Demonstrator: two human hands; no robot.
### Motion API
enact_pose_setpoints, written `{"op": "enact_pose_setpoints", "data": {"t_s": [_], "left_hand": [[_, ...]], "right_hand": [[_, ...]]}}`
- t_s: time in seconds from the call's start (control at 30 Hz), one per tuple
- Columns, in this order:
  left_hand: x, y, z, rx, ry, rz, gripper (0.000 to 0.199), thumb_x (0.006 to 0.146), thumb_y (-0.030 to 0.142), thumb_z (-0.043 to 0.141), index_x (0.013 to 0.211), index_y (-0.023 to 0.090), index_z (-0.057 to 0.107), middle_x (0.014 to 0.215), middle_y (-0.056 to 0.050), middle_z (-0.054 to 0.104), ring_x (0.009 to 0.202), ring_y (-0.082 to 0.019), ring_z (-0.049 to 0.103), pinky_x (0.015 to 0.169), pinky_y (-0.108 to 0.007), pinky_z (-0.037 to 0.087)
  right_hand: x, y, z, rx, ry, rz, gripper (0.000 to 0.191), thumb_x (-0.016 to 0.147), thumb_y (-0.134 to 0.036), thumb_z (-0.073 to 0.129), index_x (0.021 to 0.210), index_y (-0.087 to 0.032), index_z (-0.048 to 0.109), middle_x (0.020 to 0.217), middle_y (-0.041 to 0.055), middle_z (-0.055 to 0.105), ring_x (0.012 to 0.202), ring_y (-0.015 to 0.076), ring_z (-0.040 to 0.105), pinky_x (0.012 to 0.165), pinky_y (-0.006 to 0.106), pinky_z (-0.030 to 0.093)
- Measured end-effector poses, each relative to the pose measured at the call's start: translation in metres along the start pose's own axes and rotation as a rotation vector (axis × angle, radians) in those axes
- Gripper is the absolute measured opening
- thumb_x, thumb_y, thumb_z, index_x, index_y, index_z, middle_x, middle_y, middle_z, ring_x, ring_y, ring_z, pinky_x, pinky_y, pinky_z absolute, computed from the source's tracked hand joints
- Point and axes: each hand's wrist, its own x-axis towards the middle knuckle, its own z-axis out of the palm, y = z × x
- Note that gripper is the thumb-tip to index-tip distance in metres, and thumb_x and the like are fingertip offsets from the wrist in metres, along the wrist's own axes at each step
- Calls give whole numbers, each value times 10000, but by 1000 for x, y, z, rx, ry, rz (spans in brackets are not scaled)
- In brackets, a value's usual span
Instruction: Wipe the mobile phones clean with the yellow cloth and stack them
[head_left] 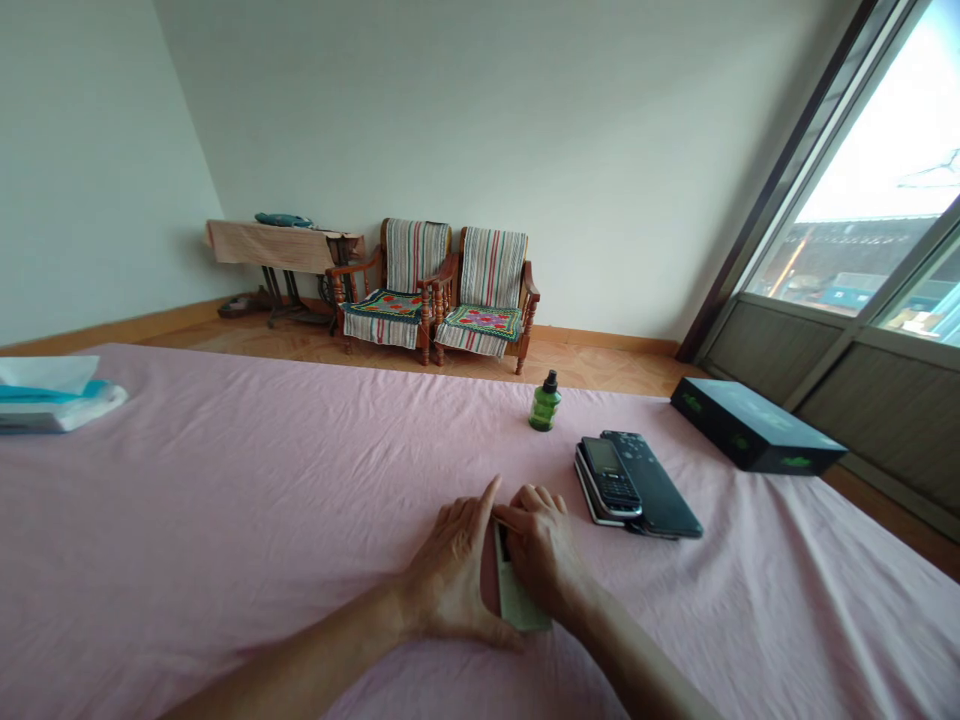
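Note:
A flat, pale green rectangular thing (517, 604) with a dark patch lies on the pink cloth (300, 480); its exact kind is hidden by my fingers. My right hand (541, 545) rests over its right side, with the fingers curled and closed around its upper part. To its left, my left hand (454, 570) makes a wide C, forefinger pointing up and thumb stretched out along the near end. Between the left palm and the thing, a strip of cloth shows. Whether the left thumb touches it, I cannot tell.
Right of my hands, a keypad phone (611, 478) lies beside a dark flat case (651, 490). Beyond stand a green bottle (545, 402) and a black box (757, 425). A tissue pack (60, 405) is at far left. Two wooden chairs (491, 270) stand past the cloth's far edge.

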Motion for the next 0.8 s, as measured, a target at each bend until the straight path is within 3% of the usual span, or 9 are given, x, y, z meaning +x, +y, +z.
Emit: {"op": "enact_pose_setpoints", "data": {"t_s": [0.23,0.43,0.67,0.8], "left_hand": [[0,-1,-1,24,-42,-40,1364,419,570,794,1458,214,-16,1384,-184,380,1252,-411,367,1042,-595,235],[3,2,-6,94,-141,-64,1169,417,646,754,1381,156,311,1387,-187,379,1278,-425,323,1077,-578,217],[4,5,-9,106,-124,-38,1152,401,635,763,1361,164,333,1310,-152,436,1211,-378,381,1061,-531,271],[4,3,-8,98,-107,-12,1130,402,631,766,1346,176,341,1301,-136,444,1187,-364,399,1051,-519,283]], "right_hand": [[-5,9,-4,-13,52,70,304,744,-17,518,813,-242,711,776,34,561,813,188,471,727,309,277],[-15,21,-7,39,50,97,346,723,30,471,805,-211,707,772,36,548,791,176,480,698,277,330],[-60,17,-10,223,-20,36,330,758,43,436,782,-201,656,766,25,530,763,161,501,640,252,368],[-83,13,-12,190,-38,-46,328,737,44,455,837,-204,646,812,46,550,789,187,498,655,279,376]]}}
